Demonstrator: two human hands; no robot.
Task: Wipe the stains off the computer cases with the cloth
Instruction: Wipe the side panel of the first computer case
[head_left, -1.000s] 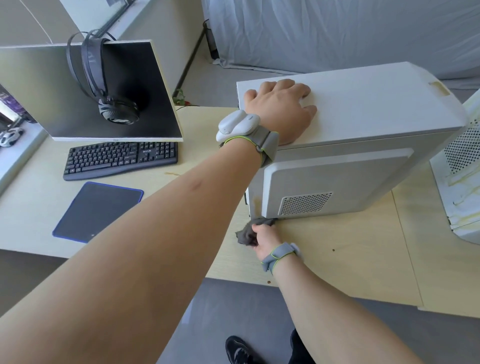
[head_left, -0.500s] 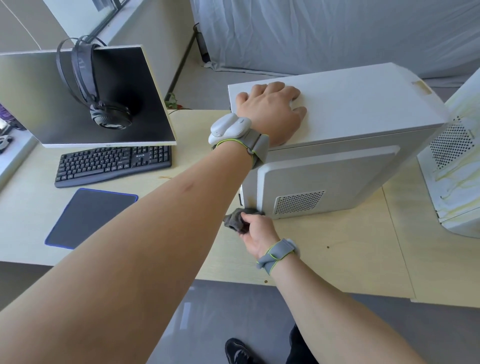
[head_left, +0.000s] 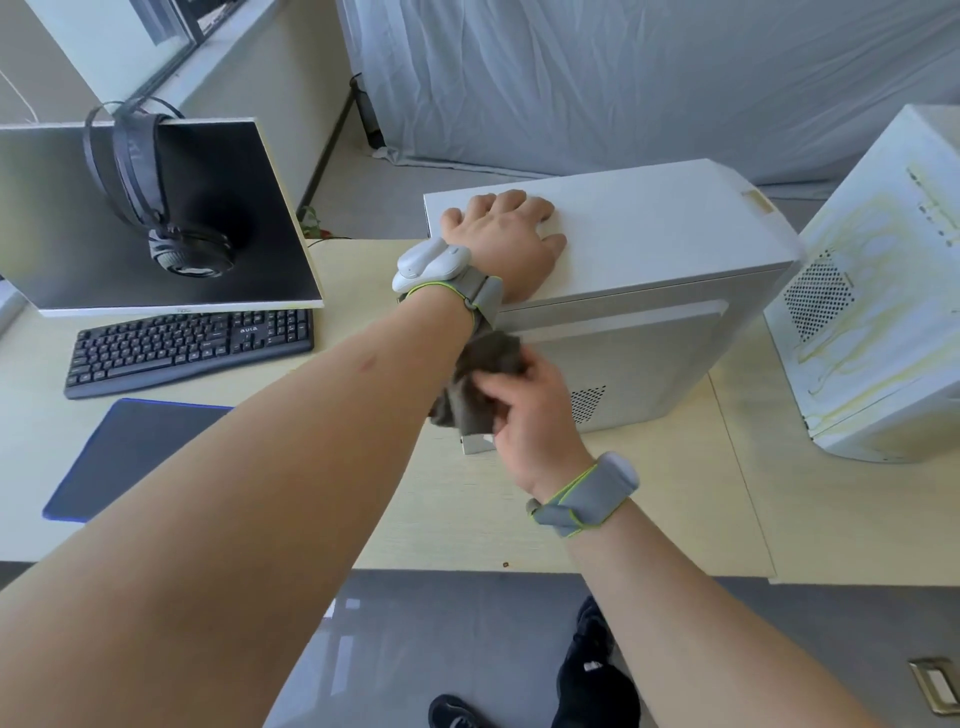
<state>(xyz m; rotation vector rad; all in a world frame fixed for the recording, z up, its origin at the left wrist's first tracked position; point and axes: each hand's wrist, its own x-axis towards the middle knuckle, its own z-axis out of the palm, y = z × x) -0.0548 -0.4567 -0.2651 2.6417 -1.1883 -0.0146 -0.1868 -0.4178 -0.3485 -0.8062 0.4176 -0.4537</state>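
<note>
A white computer case stands on the light wooden desk. My left hand rests flat on its top near the left end. Just below that wrist, my right hand grips a bunched dark grey cloth against the case's front left corner. A second white case stands at the right, its side streaked with yellow stains.
A monitor with headphones hung over it stands at the left. A black keyboard and a dark mouse pad lie before it. A grey drape hangs behind the desk. My shoes show on the grey floor below.
My right hand has lifted the cloth from the case's bottom corner at the desk up to mid-height on that corner. My left hand stayed on the top.
</note>
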